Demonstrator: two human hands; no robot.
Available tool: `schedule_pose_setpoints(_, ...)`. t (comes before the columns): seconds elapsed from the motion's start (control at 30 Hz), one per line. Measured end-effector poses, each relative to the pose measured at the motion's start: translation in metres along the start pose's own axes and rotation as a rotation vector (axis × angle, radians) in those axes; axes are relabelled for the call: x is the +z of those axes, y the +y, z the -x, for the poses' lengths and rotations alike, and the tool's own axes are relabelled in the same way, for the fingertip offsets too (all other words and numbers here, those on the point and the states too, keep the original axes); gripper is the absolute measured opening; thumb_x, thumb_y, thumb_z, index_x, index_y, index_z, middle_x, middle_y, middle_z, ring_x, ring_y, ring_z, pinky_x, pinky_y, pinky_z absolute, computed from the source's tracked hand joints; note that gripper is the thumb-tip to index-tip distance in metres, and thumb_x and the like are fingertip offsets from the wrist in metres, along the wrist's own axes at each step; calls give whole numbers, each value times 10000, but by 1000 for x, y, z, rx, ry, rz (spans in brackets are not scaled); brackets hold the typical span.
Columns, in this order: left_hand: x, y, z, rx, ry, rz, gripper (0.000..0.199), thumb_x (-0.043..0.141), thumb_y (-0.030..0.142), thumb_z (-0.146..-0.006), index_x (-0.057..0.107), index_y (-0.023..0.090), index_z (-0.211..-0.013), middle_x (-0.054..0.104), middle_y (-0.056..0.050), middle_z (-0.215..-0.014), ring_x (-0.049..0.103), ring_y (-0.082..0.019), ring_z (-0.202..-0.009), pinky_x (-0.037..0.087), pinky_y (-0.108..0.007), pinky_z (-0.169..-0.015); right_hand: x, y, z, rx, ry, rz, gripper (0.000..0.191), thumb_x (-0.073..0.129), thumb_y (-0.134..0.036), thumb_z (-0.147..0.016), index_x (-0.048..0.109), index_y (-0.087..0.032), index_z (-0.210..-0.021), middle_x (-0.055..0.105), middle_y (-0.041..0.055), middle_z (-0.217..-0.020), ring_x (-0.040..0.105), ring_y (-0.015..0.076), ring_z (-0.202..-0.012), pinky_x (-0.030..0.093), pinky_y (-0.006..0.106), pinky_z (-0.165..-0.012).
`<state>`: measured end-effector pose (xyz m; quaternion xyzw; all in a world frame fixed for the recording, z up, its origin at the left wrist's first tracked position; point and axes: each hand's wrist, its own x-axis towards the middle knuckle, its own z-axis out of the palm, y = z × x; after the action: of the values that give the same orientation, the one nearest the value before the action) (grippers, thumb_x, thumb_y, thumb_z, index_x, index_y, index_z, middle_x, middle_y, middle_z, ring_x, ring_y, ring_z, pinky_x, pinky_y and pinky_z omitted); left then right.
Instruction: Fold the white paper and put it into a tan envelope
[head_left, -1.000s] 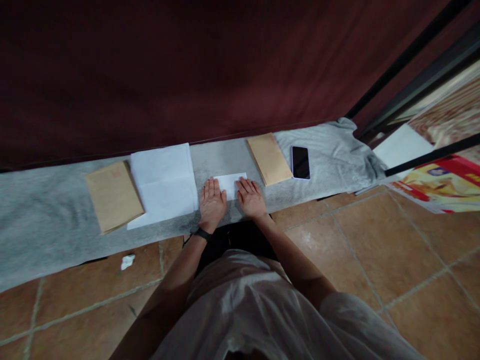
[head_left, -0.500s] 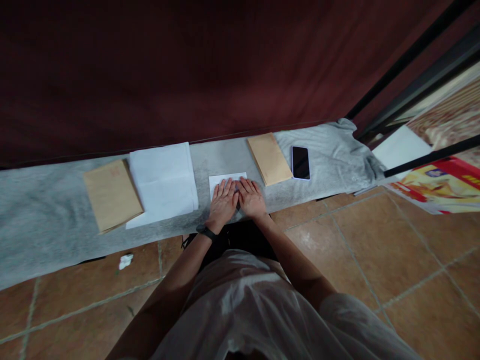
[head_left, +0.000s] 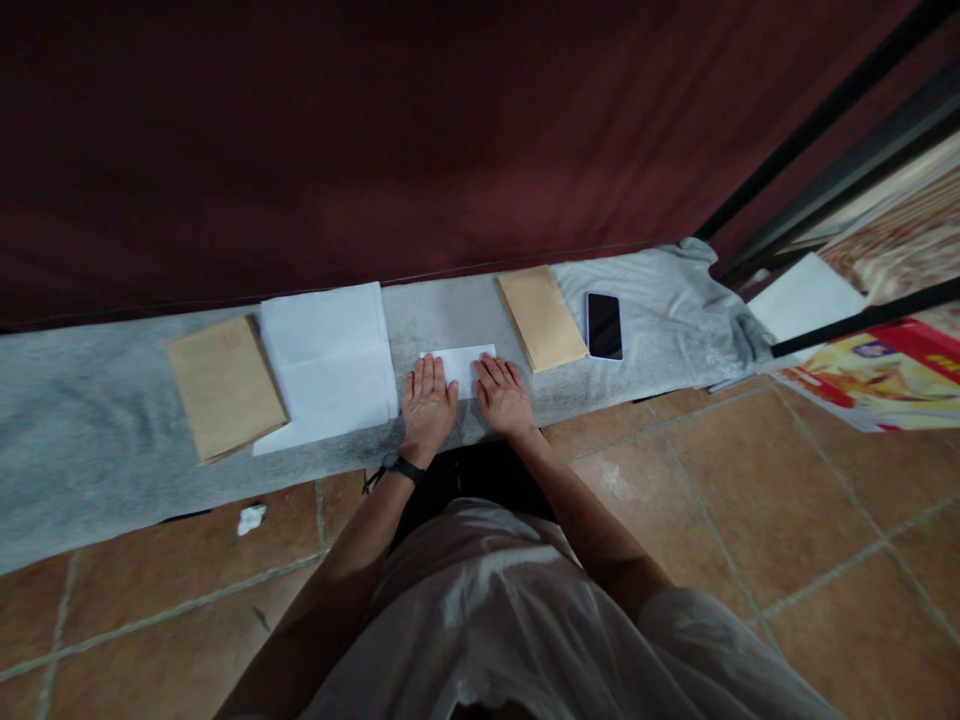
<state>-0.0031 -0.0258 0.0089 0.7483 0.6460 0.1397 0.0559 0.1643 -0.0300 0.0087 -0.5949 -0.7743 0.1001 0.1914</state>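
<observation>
A folded white sheet of paper [head_left: 463,368] lies on the grey cloth in front of me. My left hand [head_left: 429,402] rests flat on its left end, fingers stretched out. On the right end lies my right hand [head_left: 504,395], its fingers also extended and flat. Between the two hands the middle of the paper shows. To the right is a stack of brown envelopes [head_left: 541,317], and a stack of larger white sheets [head_left: 326,355] lies to the left.
Brown envelopes [head_left: 226,388] overlap the white sheets at far left. A phone [head_left: 604,326] lies right of the envelope stack. Grey cloth [head_left: 90,430] covers the narrow bench. Behind it hangs a dark red curtain [head_left: 375,150]. A black bar [head_left: 862,318] crosses at right.
My left hand has slid left along the folded paper to its left end, opening a gap between the hands. My right hand has stayed nearly in place.
</observation>
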Motion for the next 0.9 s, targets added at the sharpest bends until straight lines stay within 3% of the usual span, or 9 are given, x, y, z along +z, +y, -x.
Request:
schedule_pose_setpoints(0.3, 2, 2, 5, -15, 32, 12, 625, 331, 359, -1020, 304, 58, -1567, 309, -189, -1629, 221, -284, -1546, 202, -524, -1255, 3, -2, -9, 32, 16, -24, 463, 403, -270, -1039, 515, -122, -1463, 464, 106, -1566, 409, 246, -1460, 264, 439, -1252)
schedule_pose_setpoints(0.57, -3, 4, 4, -15, 4, -1, 607, 309, 313, -1017, 317, 40, -1559, 308, -192, -1629, 213, -284, -1547, 200, -521, -1256, 7, -22, -30, -81, -61, -24, 459, 368, -285, -1056, 522, -133, -1461, 449, 102, -1577, 395, 233, -1470, 264, 435, -1258)
schedule_pose_setpoints(0.9, -2, 4, 5, -22, -4, 11, 619, 326, 312, -1009, 298, 48, -1568, 295, -182, -1636, 203, -274, -1551, 188, -519, -1262, 10, -11, -30, -20, -7, 5, 464, 395, -327, -1062, 487, -187, -1494, 403, 98, -1605, 368, 257, -1488, 270, 479, -1244)
